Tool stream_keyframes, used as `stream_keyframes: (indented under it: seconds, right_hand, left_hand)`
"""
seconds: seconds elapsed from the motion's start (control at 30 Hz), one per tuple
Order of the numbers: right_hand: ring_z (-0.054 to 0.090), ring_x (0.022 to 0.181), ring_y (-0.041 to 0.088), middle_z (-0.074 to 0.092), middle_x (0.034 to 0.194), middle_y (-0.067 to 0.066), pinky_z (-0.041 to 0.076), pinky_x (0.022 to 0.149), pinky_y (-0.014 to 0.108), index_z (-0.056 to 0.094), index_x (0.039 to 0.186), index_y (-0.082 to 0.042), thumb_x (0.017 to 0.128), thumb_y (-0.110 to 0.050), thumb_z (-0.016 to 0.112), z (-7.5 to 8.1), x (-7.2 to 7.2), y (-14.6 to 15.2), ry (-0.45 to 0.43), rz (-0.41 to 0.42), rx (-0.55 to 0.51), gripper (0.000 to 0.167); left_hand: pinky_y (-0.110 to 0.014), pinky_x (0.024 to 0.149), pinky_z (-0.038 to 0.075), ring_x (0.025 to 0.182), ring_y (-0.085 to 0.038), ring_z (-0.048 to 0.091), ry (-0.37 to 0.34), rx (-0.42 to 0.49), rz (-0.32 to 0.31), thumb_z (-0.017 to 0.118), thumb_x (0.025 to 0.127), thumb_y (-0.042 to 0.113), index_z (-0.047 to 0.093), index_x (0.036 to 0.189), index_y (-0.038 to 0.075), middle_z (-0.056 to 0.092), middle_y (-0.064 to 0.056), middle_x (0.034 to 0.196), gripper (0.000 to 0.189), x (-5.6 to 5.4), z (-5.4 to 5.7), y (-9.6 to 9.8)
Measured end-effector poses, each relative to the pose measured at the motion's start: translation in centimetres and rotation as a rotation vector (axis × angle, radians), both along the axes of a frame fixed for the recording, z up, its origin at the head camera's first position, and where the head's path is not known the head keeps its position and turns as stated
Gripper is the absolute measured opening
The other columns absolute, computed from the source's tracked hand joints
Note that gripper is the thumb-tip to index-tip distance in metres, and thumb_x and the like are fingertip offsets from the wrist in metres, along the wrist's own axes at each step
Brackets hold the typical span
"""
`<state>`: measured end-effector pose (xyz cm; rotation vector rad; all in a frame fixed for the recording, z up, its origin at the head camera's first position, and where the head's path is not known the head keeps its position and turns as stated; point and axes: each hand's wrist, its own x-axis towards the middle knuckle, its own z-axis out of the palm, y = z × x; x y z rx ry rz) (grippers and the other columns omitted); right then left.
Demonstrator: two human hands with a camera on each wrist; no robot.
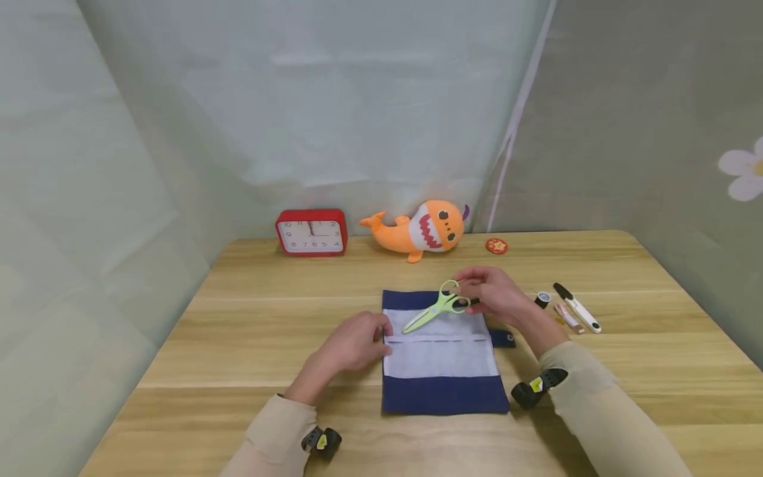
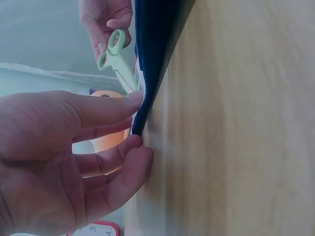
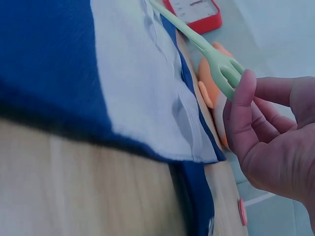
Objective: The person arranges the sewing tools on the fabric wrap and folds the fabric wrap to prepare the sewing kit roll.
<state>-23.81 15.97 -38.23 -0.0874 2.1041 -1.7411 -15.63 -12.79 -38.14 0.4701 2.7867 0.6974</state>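
A navy fabric pouch (image 1: 444,395) with a pale lining lies unfolded on the table, its snap tab (image 1: 503,338) out to the right. My left hand (image 1: 354,341) pinches its left edge; in the left wrist view the thumb is over the cloth, with fingers (image 2: 130,157) at and under the edge. Light green scissors (image 1: 438,309) are held by their handle loops between the thumb and fingers of my right hand (image 1: 495,293). Their blades point left and down over the lining's upper part. A pocket seam in the lining gapes slightly in the right wrist view.
At the right lie a black thread spool (image 1: 542,300), a white tool with a black end (image 1: 577,307) and a small pinkish item (image 1: 569,318). Along the back are a red clock (image 1: 312,233), an orange plush shark (image 1: 417,232) and a red round piece (image 1: 497,246).
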Motion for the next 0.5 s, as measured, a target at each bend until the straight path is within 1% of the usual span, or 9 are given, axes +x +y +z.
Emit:
stream_keyframes:
  seconds: [0.13,0.27,0.37,0.5]
  right_hand:
    - [0.064,0.085,0.016,0.067,0.108,0.006,0.056,0.064,0.025,0.057,0.138,0.003,0.103,-0.006,0.063,0.1,-0.5,-0.7,0.007,0.012,0.042,0.036]
    - [0.064,0.084,0.016,0.070,0.111,0.009,0.055,0.064,0.027,0.059,0.138,0.002,0.103,-0.007,0.062,0.3,-1.1,-1.2,0.025,0.027,0.111,0.036]
    - [0.062,0.085,0.017,0.070,0.108,0.009,0.054,0.066,0.028,0.063,0.136,-0.001,0.102,-0.009,0.065,0.4,-1.6,-1.6,0.037,0.030,0.165,0.035]
    - [0.061,0.086,0.018,0.069,0.102,0.006,0.052,0.069,0.029,0.067,0.132,-0.003,0.100,-0.010,0.069,0.8,-2.0,-2.3,0.058,0.045,0.205,0.033]
  left_hand:
    - [-0.032,0.070,0.041,0.075,-0.018,0.052,-0.003,-0.004,0.006,0.080,0.093,0.012,0.071,0.101,0.013,0.057,-0.001,0.079,0.013,-0.2,-0.1,0.0]
    - [-0.032,0.069,0.041,0.075,-0.019,0.052,-0.004,-0.003,0.016,0.079,0.093,0.011,0.069,0.099,0.013,0.057,-0.001,0.079,0.011,-0.3,-0.2,0.1]
    - [-0.033,0.069,0.041,0.076,-0.019,0.052,0.007,0.001,0.016,0.078,0.094,0.011,0.068,0.097,0.014,0.057,-0.001,0.079,0.010,-0.3,-0.3,0.1]
    - [-0.034,0.070,0.041,0.076,-0.019,0.052,0.026,0.001,0.012,0.077,0.095,0.011,0.067,0.095,0.014,0.056,-0.001,0.079,0.010,-0.3,-0.6,0.1]
